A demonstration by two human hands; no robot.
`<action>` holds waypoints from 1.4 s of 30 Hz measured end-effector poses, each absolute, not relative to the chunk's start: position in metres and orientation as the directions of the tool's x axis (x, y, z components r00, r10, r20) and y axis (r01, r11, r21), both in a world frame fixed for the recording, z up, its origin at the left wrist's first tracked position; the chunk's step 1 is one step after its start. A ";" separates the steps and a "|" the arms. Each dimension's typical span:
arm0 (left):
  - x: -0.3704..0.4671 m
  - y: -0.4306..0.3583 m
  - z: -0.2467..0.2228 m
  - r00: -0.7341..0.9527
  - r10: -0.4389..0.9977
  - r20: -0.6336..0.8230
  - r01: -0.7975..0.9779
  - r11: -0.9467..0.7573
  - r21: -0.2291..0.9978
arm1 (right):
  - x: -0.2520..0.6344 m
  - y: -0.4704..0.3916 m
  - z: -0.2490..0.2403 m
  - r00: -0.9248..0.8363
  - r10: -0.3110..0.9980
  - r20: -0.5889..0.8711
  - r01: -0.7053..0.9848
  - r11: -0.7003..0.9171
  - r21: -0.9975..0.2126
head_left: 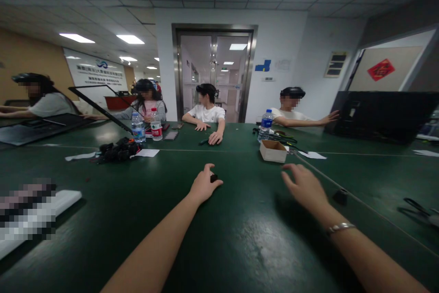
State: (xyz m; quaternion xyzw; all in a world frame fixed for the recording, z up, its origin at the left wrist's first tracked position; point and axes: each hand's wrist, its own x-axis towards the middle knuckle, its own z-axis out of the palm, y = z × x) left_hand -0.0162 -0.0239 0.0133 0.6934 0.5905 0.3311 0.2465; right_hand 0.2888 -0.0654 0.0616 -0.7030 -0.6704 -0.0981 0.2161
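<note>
My left hand [205, 185] is low over the green table [236, 220], its fingers curled around a small black object [214, 178]. The object shows between thumb and index finger; the hand hides the rest, so its kind is unclear. My right hand [306, 187], with a metal bracelet [341, 227] at the wrist, hovers above the table with nothing in it. Its thumb and fingers are apart and slightly bent. Just beyond it stands a small open cardboard box [273, 152]. A small dark object [340, 196] lies to its right.
Water bottles [138, 128] and a heap of black items [118, 150] stand far left. Another bottle [266, 125] and cables [281, 135] are behind the box. A white object [68, 199] lies near left. Several people sit opposite; a large black panel [380, 117] stands right.
</note>
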 end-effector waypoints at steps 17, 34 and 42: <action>-0.001 -0.004 -0.006 0.029 0.945 0.327 0.429 -0.307 0.850 | 0.153 -0.016 0.005 -0.159 0.919 0.360 0.693 0.363 -0.623; -0.006 -0.010 0.010 0.067 0.937 0.343 0.065 -0.347 0.936 | 0.153 -0.023 0.011 -0.299 0.868 0.397 0.734 0.475 -0.486; -0.007 -0.005 0.005 -0.056 0.940 0.337 0.013 -0.336 0.942 | 0.147 -0.032 0.019 -0.367 0.829 0.422 0.704 0.544 -0.457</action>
